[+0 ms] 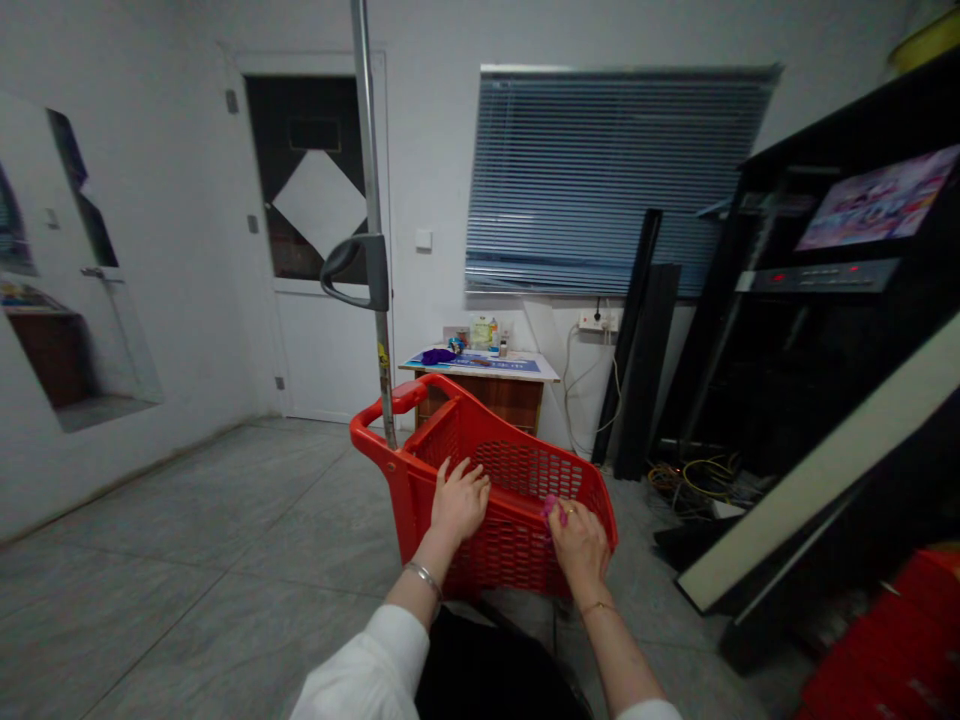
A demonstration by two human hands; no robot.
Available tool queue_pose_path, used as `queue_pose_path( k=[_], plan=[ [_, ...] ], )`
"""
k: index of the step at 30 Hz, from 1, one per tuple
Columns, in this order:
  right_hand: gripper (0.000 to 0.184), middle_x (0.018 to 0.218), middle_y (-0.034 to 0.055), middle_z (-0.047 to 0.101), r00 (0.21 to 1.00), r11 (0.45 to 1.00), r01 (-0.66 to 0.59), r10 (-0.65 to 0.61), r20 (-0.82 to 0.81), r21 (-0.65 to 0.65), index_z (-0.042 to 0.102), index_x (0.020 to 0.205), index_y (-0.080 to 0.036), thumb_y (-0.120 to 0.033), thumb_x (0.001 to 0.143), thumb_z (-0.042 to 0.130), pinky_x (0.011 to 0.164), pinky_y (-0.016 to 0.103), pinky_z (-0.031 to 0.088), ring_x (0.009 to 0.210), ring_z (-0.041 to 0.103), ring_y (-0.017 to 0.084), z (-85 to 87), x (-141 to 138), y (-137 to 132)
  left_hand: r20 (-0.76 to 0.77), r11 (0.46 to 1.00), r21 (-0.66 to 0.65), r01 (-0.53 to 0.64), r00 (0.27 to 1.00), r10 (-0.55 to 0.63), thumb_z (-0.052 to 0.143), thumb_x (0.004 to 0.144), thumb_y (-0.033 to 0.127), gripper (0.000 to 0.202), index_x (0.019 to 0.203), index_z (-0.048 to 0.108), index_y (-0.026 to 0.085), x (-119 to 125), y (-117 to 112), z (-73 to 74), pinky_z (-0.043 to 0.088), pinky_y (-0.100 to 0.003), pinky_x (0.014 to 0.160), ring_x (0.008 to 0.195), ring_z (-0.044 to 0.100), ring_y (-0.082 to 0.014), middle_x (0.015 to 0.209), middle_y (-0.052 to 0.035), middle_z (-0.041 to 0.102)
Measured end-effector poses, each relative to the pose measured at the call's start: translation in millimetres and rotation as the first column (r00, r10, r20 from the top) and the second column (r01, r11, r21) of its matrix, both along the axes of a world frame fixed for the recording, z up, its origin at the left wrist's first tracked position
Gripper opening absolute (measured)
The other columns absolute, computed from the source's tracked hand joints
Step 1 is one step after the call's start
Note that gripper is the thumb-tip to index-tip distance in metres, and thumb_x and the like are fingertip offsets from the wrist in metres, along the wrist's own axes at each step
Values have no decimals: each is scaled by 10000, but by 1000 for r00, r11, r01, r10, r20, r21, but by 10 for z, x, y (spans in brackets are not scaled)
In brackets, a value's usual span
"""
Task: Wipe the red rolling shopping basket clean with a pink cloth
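Note:
A red plastic shopping cart [525, 555] with perforated walls stands in front of me, its handle toward the left. My left hand [461, 500] lies on the near rim with its fingers stretched out and slightly apart, holding nothing. Farther right along the same rim, my right hand [583, 540] is closed on a pink cloth [552, 508] and presses it against the cart. Much of the cloth is hidden by the fingers. A metal pole [366, 130] with a grey grip [360, 272] rises beside the cart's handle.
Behind the cart, a small table [480, 366] holds bottles and a purple cloth [438, 356]. On the right are a black rack [817, 350] with a lit screen [877, 200], leaning boards [825, 470], loose cables [705, 478] and red boxes [892, 640]. A white door [322, 350] stands at back left.

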State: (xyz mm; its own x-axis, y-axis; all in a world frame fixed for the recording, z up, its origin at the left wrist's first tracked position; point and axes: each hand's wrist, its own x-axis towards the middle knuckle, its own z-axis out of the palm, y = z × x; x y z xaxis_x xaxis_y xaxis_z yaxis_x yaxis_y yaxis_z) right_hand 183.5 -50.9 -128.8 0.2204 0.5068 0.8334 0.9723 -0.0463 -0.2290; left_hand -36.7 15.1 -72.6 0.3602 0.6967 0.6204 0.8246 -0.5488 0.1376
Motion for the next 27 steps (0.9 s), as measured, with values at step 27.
queue_pose_path(
  k=[27],
  plan=[
    [345,829,88,697,997,995,82,-82,-7,-52,723,865,-178,-332,977,435,719,297,380,743,574,175,151,-376,177,44,1000,26,-9,999,8,430,958,282,325,1016,750,306,112,-61,38,212,-559,1174,1320,503,-246,1239,1,696]
  ],
)
